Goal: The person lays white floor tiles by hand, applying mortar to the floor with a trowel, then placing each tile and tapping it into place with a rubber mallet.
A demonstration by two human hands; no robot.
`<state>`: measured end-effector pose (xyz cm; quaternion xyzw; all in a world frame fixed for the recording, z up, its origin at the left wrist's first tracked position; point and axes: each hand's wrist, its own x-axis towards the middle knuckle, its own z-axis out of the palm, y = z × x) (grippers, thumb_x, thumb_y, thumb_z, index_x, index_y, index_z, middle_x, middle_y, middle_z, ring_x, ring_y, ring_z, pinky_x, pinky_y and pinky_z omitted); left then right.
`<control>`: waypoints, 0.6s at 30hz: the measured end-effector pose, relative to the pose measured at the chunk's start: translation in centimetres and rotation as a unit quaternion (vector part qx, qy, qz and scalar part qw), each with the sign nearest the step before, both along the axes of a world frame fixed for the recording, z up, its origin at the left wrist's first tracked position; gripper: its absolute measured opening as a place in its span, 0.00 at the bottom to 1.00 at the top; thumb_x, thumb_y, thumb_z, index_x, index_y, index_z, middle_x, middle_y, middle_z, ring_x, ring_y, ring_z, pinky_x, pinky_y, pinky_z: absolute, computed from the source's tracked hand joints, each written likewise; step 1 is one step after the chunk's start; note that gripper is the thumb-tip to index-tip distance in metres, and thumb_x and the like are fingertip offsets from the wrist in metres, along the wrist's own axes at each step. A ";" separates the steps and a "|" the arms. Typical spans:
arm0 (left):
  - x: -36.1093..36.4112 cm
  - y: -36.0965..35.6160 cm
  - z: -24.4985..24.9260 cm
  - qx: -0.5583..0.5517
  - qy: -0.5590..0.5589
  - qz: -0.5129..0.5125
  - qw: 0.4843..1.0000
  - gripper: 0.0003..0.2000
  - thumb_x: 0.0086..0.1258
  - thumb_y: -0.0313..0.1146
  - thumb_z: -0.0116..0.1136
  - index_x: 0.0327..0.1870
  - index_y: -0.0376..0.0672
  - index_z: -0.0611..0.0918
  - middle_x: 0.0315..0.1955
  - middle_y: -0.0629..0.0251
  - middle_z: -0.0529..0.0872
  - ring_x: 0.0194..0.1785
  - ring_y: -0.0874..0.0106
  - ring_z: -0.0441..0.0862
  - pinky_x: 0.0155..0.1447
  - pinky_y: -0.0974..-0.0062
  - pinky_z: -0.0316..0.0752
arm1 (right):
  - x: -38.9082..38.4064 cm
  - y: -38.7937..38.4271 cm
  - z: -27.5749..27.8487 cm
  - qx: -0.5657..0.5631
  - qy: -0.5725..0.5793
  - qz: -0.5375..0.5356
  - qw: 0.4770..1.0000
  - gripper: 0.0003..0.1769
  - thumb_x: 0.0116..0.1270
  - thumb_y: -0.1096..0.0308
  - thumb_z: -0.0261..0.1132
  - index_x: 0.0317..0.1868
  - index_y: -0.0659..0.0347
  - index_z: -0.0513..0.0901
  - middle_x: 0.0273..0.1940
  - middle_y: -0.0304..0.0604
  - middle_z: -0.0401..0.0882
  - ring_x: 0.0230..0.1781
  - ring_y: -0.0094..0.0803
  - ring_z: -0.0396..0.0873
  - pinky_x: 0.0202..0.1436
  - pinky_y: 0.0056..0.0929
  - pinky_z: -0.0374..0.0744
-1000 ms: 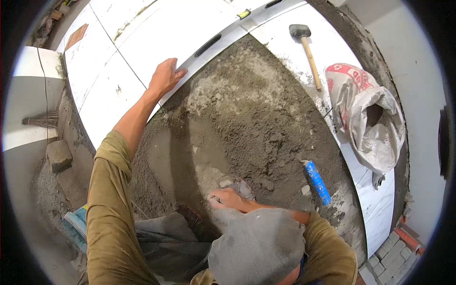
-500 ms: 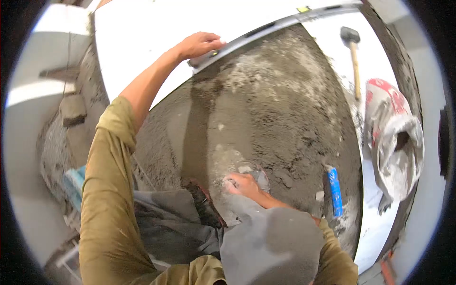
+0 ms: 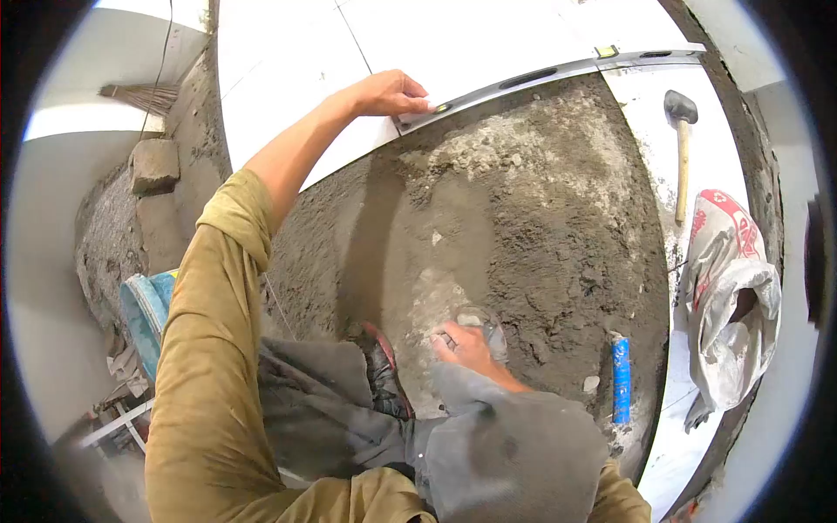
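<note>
A long silver spirit level [image 3: 523, 83] lies along the front edge of the white floor tiles [image 3: 296, 61], its far end over the tile strip at the right. My left hand [image 3: 391, 94] has its fingers closed on the level's left end. Below it spreads rough grey mortar [image 3: 549, 209]. My right hand [image 3: 466, 347] is curled low over the mortar between my feet, beside my shoe; whatever its fingers hold, if anything, is hidden. My other shoe [image 3: 384, 375] rests on the mortar to the left.
On the right tile strip lie a rubber mallet [image 3: 681, 109] and a crumpled white and red sack [image 3: 732, 305]. A blue cylinder [image 3: 621, 382] lies on the mortar. At left are a blue bucket [image 3: 144, 305], a block [image 3: 154, 166] and a brush-like bundle [image 3: 139, 96].
The view has shifted, so the tiles, level, mallet and sack appear lower and farther right. My left hand stays at the level's end, and my right hand stays low, still curled.
</note>
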<state>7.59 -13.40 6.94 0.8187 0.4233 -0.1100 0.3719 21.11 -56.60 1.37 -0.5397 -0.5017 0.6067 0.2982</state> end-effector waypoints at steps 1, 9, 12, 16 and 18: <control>-0.1 -0.1 0.0 0.001 -0.002 -0.002 1.000 0.29 0.65 0.61 0.65 0.53 0.44 0.88 0.42 0.56 0.90 0.50 0.62 0.86 0.58 0.63 0.77 | 0.0 0.0 0.0 0.001 -0.002 -0.002 1.000 0.09 0.64 0.68 0.68 0.44 0.59 0.84 0.36 0.53 0.85 0.36 0.50 0.86 0.39 0.39 0.82; -1.3 0.8 -1.5 0.016 -0.016 -0.003 1.000 0.34 0.64 0.59 0.66 0.58 0.36 0.84 0.49 0.52 0.89 0.51 0.65 0.86 0.58 0.67 0.77 | -0.8 -1.1 -1.9 0.041 -0.006 -0.013 0.999 0.10 0.66 0.66 0.65 0.46 0.57 0.83 0.34 0.54 0.85 0.35 0.52 0.85 0.38 0.42 0.82; -1.0 0.3 -1.4 0.081 -0.028 -0.024 0.996 0.29 0.64 0.54 0.67 0.56 0.39 0.86 0.44 0.54 0.91 0.36 0.69 0.88 0.47 0.68 0.80 | -0.7 -0.8 -1.6 0.013 -0.003 0.005 1.000 0.10 0.68 0.64 0.63 0.45 0.58 0.83 0.32 0.55 0.84 0.33 0.50 0.85 0.37 0.42 0.81; -0.7 -0.2 -1.3 0.021 -0.006 0.032 0.999 0.27 0.69 0.54 0.65 0.58 0.40 0.85 0.34 0.62 0.90 0.34 0.73 0.83 0.45 0.68 0.79 | -0.8 -0.9 -2.0 -0.008 0.031 0.016 0.999 0.09 0.71 0.63 0.63 0.46 0.58 0.82 0.35 0.53 0.84 0.34 0.50 0.84 0.37 0.41 0.81; -0.2 -0.9 -0.2 -0.027 -0.026 0.072 0.997 0.28 0.68 0.54 0.66 0.59 0.40 0.85 0.37 0.62 0.90 0.38 0.74 0.82 0.46 0.68 0.79 | -0.6 -0.7 -1.7 0.003 0.045 -0.003 0.999 0.09 0.71 0.64 0.62 0.46 0.58 0.82 0.35 0.52 0.84 0.34 0.49 0.84 0.38 0.41 0.81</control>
